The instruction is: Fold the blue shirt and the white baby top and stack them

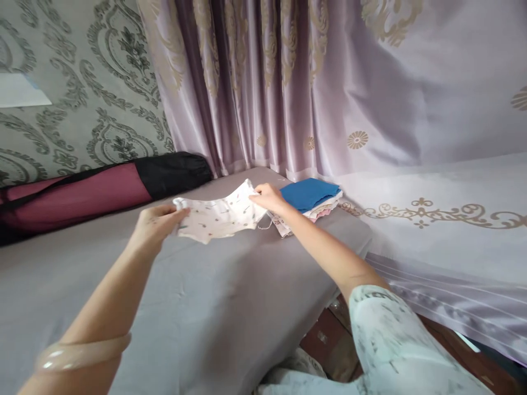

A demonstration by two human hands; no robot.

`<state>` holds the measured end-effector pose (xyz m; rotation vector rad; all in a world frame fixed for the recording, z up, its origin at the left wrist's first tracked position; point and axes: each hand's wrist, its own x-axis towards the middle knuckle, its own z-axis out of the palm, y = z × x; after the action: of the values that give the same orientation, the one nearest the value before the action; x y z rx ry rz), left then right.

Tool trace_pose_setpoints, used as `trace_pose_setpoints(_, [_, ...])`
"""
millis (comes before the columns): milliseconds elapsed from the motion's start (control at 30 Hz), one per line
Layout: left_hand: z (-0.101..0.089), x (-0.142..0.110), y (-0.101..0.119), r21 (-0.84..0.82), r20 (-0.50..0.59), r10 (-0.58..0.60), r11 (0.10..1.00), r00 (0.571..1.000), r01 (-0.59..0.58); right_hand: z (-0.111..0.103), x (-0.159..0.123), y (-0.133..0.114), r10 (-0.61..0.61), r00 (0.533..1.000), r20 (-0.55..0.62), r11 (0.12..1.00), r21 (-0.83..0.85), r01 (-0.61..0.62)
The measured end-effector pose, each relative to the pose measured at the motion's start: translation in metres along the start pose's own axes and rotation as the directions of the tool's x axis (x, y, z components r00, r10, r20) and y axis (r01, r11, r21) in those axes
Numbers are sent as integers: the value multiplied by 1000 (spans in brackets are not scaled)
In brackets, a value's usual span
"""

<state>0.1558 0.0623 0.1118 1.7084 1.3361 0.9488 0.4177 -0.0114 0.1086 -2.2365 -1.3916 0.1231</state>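
A small white cloth with a tiny coloured print (218, 218) is stretched in the air just above the grey bed sheet (197, 307). My left hand (154, 224) pinches its left corner. My right hand (268, 197) pinches its right top corner. Just behind my right hand lies a small stack of folded cloths with a blue one (309, 193) on top. Another printed cloth (282, 226) lies under my right wrist at the stack's front edge.
A long maroon and black bag (102, 189) lies along the patterned wall at the left. Lilac curtains (329, 82) hang behind and drape over the right side. The bed's edge drops off at the lower right, where dark wood (325, 337) shows.
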Motion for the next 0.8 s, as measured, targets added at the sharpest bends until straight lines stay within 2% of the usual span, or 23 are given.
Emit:
trace_pose_setpoints(67, [27,3,14,-174,64,-14,984,998,25,-26,6,18,12,999,-31,999,-44,-13])
trace_pose_setpoints(167, [70,12,31,-283,82,-10,959,997,33,-60,17,49,38,995,-92,996,-76,-45])
trace_pose_setpoints(300, [124,18,50,-406,152,3,912,988,59,-93,33,93,87,987,-134,989,-108,-102])
trace_pose_setpoints(400, [160,14,66,-478,206,10,874,979,92,-113,40,120,132,978,-163,974,-162,-158])
trace_pose_setpoints(500, [188,5,80,-552,265,23,823,964,132,-131,47,138,190,962,-197,943,-237,-235])
trace_pose_setpoints(633, [219,-3,92,-580,333,-20,784,943,221,-150,58,156,261,949,-176,899,-314,-306])
trace_pose_setpoints(800, [246,-9,92,-573,419,-66,754,905,321,-157,72,179,300,931,-208,835,-415,-362])
